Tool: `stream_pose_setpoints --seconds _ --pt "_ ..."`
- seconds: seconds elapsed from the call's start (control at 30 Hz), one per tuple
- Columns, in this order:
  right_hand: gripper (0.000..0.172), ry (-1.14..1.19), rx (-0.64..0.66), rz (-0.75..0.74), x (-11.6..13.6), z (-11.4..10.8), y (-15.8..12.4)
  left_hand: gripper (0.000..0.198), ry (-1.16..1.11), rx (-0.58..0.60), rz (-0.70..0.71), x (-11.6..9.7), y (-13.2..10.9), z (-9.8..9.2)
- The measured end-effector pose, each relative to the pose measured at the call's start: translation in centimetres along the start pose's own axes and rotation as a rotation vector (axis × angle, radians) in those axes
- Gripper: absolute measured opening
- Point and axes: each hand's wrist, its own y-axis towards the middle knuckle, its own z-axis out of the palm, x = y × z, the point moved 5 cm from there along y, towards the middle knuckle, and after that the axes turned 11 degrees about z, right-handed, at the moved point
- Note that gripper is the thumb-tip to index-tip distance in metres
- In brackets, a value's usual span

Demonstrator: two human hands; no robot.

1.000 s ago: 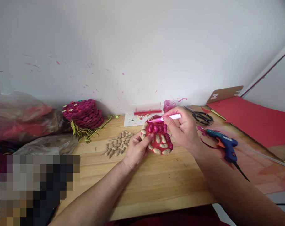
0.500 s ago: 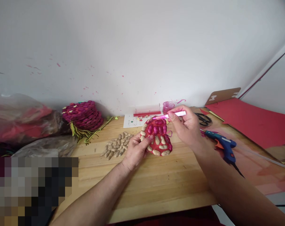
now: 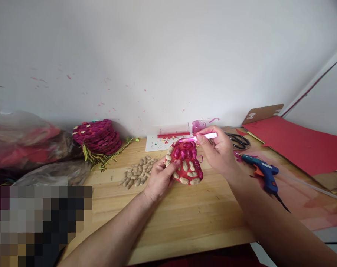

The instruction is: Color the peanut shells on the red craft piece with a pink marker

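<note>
My left hand [image 3: 159, 177] grips the left edge of a red round piece [image 3: 185, 165] covered with peanut shells, some painted glittery pink, tilted up off the wooden table [image 3: 185, 218]. My right hand [image 3: 217, 150] pinches a white brush with a pink tip [image 3: 198, 138], the tip touching the top edge of the piece. A heap of plain peanuts [image 3: 136, 174] lies just left of my left hand. A small jar of pink paint [image 3: 199, 126] stands behind the piece by the wall.
A blue glue gun [image 3: 261, 171] lies at the right, black scissors [image 3: 239, 140] behind it, red paper sheets [image 3: 296, 142] further right. A stack of pink woven pieces [image 3: 97, 136] and plastic bags [image 3: 26, 141] sit at the left. A sticker sheet [image 3: 160, 141] lies by the wall.
The brush has shifted slightly along the top of the piece, lifting a little and coming back down. My left hand keeps its hold on the piece.
</note>
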Motion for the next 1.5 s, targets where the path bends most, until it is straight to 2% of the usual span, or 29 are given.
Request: stream_pose_setpoints --seconds 0.07,0.23,0.37,0.43,0.5,0.63,0.8,0.93,1.1,1.2,1.3,1.4,1.5 --pt "0.015 -0.006 -0.021 0.003 -0.1 -0.1 0.0 0.042 0.002 -0.003 -0.001 0.1 0.0 -0.1" --pt "0.015 0.010 0.025 -0.006 0.0 0.2 0.0 0.043 0.019 0.004 0.004 -0.3 0.0 0.2" --pt "0.013 -0.014 -0.010 -0.012 0.2 0.0 0.0 0.048 0.050 -0.005 -0.001 -0.9 -0.1 0.6" --pt "0.013 -0.019 0.019 -0.016 0.4 0.1 -0.1 0.049 0.058 -0.006 0.000 -1.1 -0.1 0.6" --pt "0.012 -0.037 0.041 -0.022 0.7 0.3 -0.2 0.050 0.067 -0.014 0.000 -1.0 -0.1 0.4" --pt "0.011 -0.062 -0.013 -0.027 1.1 0.2 -0.4 0.051 0.094 -0.023 -0.006 -0.7 -0.1 -0.1" --pt "0.010 -0.065 0.008 -0.042 1.2 0.3 -0.5 0.046 0.040 -0.015 -0.005 -0.6 -0.1 0.2" --pt "0.013 -0.058 -0.055 -0.027 0.4 -0.1 0.0 0.046 0.016 -0.037 -0.020 -0.1 0.2 -0.3" --pt "0.023 0.142 -0.189 0.083 -1.8 -1.7 1.4 0.046 0.037 -0.105 -0.019 0.7 0.4 -1.4" --pt "0.024 0.004 -0.329 0.153 -3.1 -3.4 2.7 0.047 -0.011 -0.059 -0.020 1.1 0.4 -1.1" --pt "0.022 -0.268 -0.370 0.209 -3.8 -4.6 5.0 0.046 0.010 -0.030 -0.011 1.4 0.4 -1.2" --pt "0.018 -0.566 -0.256 0.299 -4.4 -4.2 8.6 0.046 0.033 -0.011 0.020 1.6 0.6 -1.5" --pt "0.016 -0.776 -0.109 0.413 -5.9 -2.9 12.3 0.046 0.077 0.002 0.026 1.8 0.7 -1.8"
